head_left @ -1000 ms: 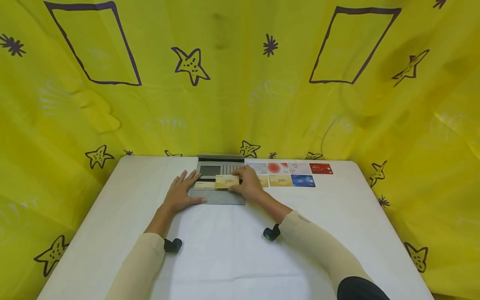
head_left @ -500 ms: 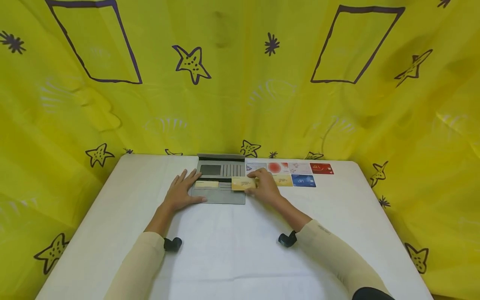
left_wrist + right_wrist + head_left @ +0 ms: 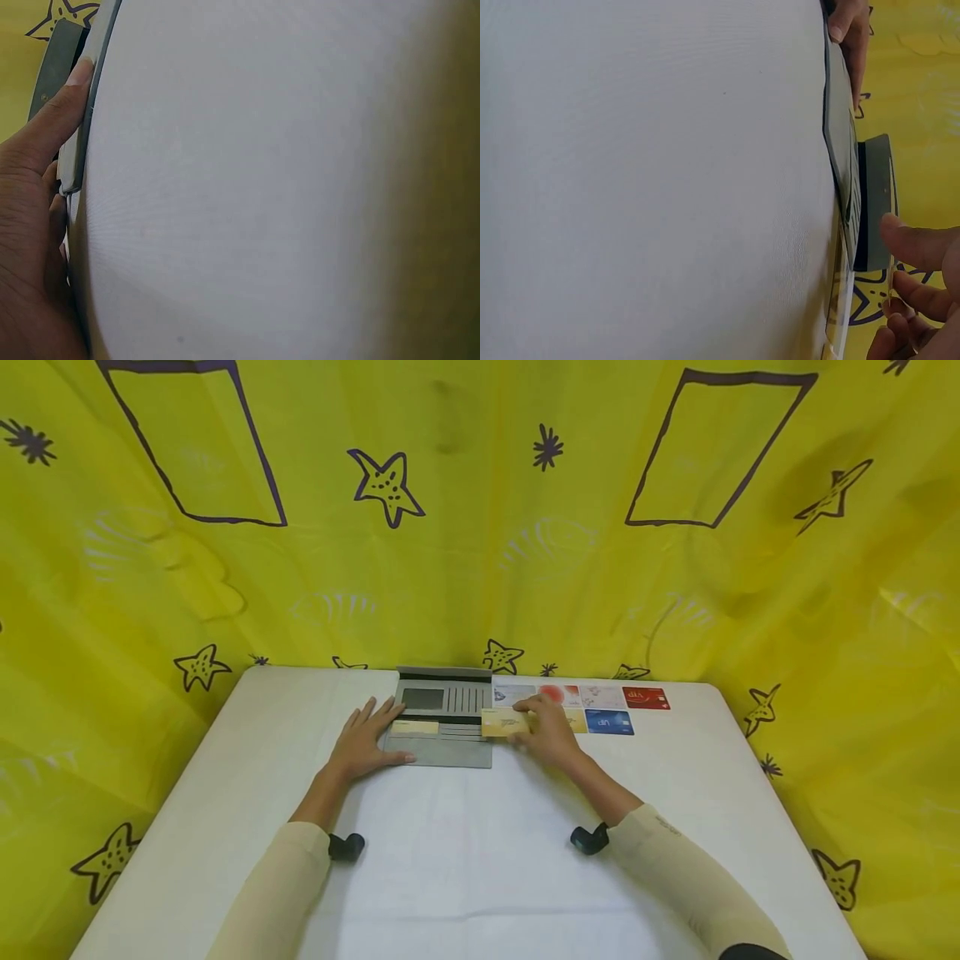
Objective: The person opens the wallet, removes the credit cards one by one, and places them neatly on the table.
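Observation:
A grey card wallet (image 3: 453, 753) lies unfolded at the table's far edge, its flap standing up at the back. One yellow card (image 3: 415, 727) sits in a slot on its left side. My left hand (image 3: 362, 745) rests on the wallet's left edge, fingers spread, thumb along the front part; the left wrist view shows that thumb (image 3: 56, 116) on the edge. My right hand (image 3: 551, 733) pinches another yellow card (image 3: 501, 722) between thumb and fingers, just off the wallet's right edge. In the right wrist view this card appears edge-on by the right hand (image 3: 926, 277).
Right of the wallet lie two rows of cards: a pale card (image 3: 513, 695), a red-circle card (image 3: 557, 695), a pink-patterned card (image 3: 602, 697), a red VIP card (image 3: 645, 697) and a blue card (image 3: 609, 722). A yellow card (image 3: 577, 720) is partly behind my right hand. A yellow curtain (image 3: 480, 552) hangs behind the white table (image 3: 465, 852).
My right hand has moved right with the yellow card, from over the wallet's middle to beyond its right edge. The left hand has stayed in place on the wallet.

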{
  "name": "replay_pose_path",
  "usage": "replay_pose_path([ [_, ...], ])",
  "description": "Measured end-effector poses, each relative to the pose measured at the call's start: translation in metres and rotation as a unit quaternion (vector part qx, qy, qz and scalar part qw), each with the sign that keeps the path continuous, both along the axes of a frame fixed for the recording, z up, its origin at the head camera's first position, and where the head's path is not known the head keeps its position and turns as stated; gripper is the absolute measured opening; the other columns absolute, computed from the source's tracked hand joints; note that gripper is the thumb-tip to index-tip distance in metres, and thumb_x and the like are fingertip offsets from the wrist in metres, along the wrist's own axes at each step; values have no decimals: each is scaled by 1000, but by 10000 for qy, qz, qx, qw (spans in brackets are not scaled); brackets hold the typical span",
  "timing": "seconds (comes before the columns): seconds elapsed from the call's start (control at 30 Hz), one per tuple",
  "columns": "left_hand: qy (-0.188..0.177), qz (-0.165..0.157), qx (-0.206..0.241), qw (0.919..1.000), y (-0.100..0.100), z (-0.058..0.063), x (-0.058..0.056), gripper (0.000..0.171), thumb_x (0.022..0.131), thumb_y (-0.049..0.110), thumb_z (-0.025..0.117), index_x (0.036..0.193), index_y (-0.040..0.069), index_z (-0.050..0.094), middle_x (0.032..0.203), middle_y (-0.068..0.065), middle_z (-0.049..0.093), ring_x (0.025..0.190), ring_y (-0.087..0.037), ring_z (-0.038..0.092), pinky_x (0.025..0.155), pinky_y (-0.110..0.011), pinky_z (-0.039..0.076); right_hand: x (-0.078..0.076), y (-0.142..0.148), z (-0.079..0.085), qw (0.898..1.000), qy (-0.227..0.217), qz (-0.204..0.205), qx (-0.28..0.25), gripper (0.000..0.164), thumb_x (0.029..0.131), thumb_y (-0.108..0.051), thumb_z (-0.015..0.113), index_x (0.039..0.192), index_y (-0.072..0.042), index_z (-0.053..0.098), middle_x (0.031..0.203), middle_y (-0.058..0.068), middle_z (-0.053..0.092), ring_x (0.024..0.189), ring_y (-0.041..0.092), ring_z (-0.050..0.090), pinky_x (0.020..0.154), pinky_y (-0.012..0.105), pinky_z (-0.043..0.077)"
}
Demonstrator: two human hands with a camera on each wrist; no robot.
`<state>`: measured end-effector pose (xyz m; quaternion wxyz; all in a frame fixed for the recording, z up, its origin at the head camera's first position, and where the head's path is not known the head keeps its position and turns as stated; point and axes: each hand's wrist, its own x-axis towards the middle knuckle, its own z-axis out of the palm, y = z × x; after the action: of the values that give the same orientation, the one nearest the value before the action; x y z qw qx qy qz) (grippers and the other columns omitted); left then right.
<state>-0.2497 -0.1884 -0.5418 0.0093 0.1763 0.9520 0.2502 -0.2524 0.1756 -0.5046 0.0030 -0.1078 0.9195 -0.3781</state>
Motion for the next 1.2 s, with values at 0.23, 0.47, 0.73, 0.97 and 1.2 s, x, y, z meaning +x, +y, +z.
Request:
replay_pose_path([
  [0.23,-59,-3,13,10000,0,-1,0,102,82,55,81,164,12,39,171,-14,27,159,-43,8,128,-58,2,5,19,4,10000,35,-41,-70,53,84,-7,87,132,1,68,138,22,56,126,42,50,111,57,42],
  [0.47,-44,15,-15,10000,0,-1,0,102,82,56,81,164,12,38,171,-14,27,159,-43,8,127,-58,1,9,45,3,9993,201,-140,-291,53,84,-7,87,132,6,68,131,26,56,117,41,51,100,54,44],
  [0.73,-30,21,1,10000,-1,-2,-2,103,82,57,81,164,12,39,171,-14,27,159,-42,8,127,-58,1,9,73,1,9984,470,-242,-176,52,86,-4,86,133,7,67,130,27,58,113,40,53,93,49,47],
  [0.97,-26,1,34,10000,-1,0,-1,103,82,57,80,164,12,39,171,-14,27,159,-42,8,127,-58,1,11,92,-3,9975,611,-326,-114,53,86,-2,85,134,8,65,134,30,58,122,44,53,100,55,47],
  [1.2,-68,-33,35,10000,-1,-1,0,103,82,57,79,164,12,38,171,-14,26,159,-42,7,127,-58,0,16,108,-5,9971,559,-479,-174,52,87,-1,84,134,7,63,138,30,56,132,46,49,113,60,38],
])
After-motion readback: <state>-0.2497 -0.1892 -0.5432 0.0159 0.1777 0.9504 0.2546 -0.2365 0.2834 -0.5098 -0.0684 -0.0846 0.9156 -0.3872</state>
